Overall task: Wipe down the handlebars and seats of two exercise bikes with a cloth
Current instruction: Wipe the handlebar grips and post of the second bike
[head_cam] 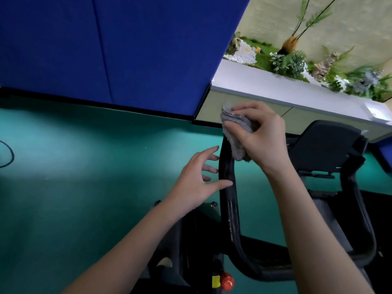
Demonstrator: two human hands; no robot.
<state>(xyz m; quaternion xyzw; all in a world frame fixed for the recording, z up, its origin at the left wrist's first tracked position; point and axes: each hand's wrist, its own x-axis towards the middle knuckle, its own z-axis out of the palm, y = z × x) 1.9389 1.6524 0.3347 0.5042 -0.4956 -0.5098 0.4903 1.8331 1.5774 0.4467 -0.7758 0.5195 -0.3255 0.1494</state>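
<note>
Now wiping the handlebar (230, 209) of one exercise bike, up at the far tip of its left prong. Right hand (263, 141) clenched around a bunched grey cloth (235, 132), fingers curled over the top, pressing the wad against the black tube at the prong's end. Bunched rather than spread flat, likely to wrap the round tube and to give a firm pad for rubbing.

Left hand (197, 187) released, fingers spread and holding nothing, thumb tip touching the same prong lower down, just below the cloth. Probably placed there to steady the bar against the rubbing, or ready to take hold. Contact by the other fingers impossible to judge from here.

Right prong (356, 209) and the dark console bracket (324, 141) between the two prongs both well apart from cloth and hands. No seat in view, and no second bike to be made out, so judged early in the job.

As for writing: a yellow label (216, 282) beside a red knob (227, 282) low on the frame, too small to read. A tiny pale mark on the left prong, equally unreadable. No brand name visible anywhere.
</note>
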